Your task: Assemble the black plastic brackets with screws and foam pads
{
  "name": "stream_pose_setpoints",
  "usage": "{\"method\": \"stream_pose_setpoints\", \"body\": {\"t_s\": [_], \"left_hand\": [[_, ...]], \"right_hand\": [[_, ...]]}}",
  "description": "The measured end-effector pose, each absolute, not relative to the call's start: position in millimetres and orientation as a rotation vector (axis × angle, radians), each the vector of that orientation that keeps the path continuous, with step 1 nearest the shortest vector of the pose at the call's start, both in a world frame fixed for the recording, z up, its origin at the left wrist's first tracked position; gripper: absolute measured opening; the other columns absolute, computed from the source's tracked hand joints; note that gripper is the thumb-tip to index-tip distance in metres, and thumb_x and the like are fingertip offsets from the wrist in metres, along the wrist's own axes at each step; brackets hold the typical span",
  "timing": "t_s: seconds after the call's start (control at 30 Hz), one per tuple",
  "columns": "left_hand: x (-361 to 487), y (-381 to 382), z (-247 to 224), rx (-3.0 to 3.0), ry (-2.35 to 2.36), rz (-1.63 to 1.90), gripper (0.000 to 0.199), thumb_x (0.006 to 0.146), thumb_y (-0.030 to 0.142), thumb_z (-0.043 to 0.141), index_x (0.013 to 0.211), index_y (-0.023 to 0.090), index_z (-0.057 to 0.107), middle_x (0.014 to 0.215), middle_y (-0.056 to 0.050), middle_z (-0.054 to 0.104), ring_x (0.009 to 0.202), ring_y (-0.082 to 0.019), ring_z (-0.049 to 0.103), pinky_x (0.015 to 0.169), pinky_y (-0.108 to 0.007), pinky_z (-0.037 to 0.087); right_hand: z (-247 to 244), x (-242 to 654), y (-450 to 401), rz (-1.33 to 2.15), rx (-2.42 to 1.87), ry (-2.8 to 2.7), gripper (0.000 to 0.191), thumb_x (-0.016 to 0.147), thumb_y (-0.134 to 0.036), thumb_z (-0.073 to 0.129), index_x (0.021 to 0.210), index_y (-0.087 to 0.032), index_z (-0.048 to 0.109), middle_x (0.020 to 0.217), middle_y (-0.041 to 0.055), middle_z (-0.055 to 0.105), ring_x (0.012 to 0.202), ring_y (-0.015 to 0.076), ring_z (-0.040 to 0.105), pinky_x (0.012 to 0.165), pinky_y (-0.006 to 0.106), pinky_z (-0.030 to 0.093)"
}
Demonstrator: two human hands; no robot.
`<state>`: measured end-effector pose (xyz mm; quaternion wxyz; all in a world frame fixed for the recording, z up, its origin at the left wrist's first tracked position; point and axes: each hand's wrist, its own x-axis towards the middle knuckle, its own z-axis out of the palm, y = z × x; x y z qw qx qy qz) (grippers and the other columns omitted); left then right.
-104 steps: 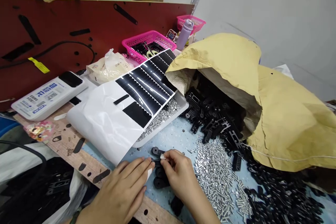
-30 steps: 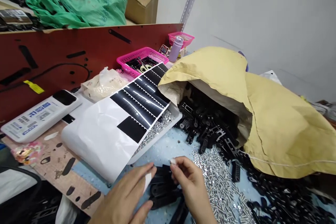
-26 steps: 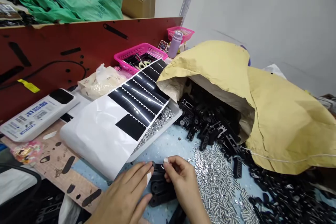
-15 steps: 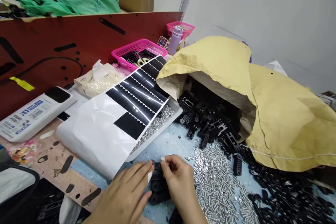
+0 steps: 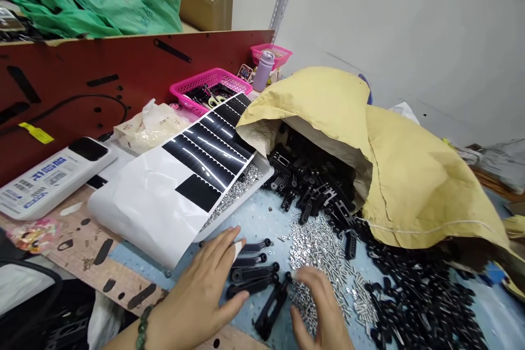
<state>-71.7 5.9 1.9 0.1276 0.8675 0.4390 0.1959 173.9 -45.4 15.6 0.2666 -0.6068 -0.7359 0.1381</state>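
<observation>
My left hand lies open, fingers spread, along the left ends of several black plastic arms set side by side on the blue surface. A strip of white tape wraps one of its fingers. Closer to me, another slotted black arm lies at an angle. Just right of that arm, my right hand is open, with thumb and index finger apart and its fingertips near the arm's upper end. Loose silver screws are heaped beside and partly behind the right hand.
A yellow paper sack spills black parts onto the right side. A white tray of small metal pieces sits under a sheet of black stickers. Pink baskets stand behind; a white boxed device is left.
My hands have moved apart, the right one rightward and nearer to me. The black arms, mostly covered before, now show between them. The view has shifted slightly.
</observation>
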Motion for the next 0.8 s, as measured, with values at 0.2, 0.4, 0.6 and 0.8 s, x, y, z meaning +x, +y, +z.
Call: {"method": "stream_pose_setpoints", "body": {"t_s": [0.2,0.4,0.6,0.8], "left_hand": [[-56.7,-3.9,-4.6,2.475,1.164,0.485,0.101,0.072,0.053,0.071,0.151,0.017,0.018,0.149,-0.015,0.036,0.137,-0.037,0.032,0.108,-0.057,0.035],[-38.8,-12.3,-12.2,2.494,1.243,0.538,0.093,0.073,0.044,0.07,0.148,0.016,0.022,0.145,-0.018,0.041,0.135,-0.037,0.034,0.108,-0.059,0.033],[-36.9,-12.3,-16.4,2.457,1.239,0.621,0.087,0.071,0.014,0.059,0.148,0.014,0.017,0.142,-0.018,0.043,0.133,-0.035,0.037,0.108,-0.058,0.036],[-40.0,-10.8,-10.3,2.386,1.242,0.629,0.073,0.07,0.011,0.056,0.139,0.014,0.031,0.136,-0.017,0.044,0.128,-0.033,0.042,0.102,-0.05,0.046]], "right_hand": [[-2.9,169.2,-62.8,0.3,-1.487,-2.275,0.02,0.094,-0.014,0.047,0.108,-0.022,0.058,0.104,0.0079,0.06,0.098,0.0221,0.057,0.082,0.035,0.052],[-1.3,148.6,-46.8,0.27,-1.457,-2.152,0.016,0.095,-0.014,0.044,0.095,-0.021,0.059,0.093,0.0061,0.064,0.085,0.0204,0.059,0.073,0.035,0.052],[-11.6,136.0,-54.6,0.086,-1.467,-2.225,0.047,0.092,-0.023,0.05,0.138,-0.017,0.043,0.139,0.0127,0.052,0.128,0.0297,0.047,0.103,0.052,0.043],[-3.9,121.3,-46.2,0.196,-1.602,-2.261,0.041,0.093,-0.02,0.043,0.134,-0.016,0.05,0.141,0.008,0.05,0.129,0.0277,0.048,0.107,0.057,0.038]]}}
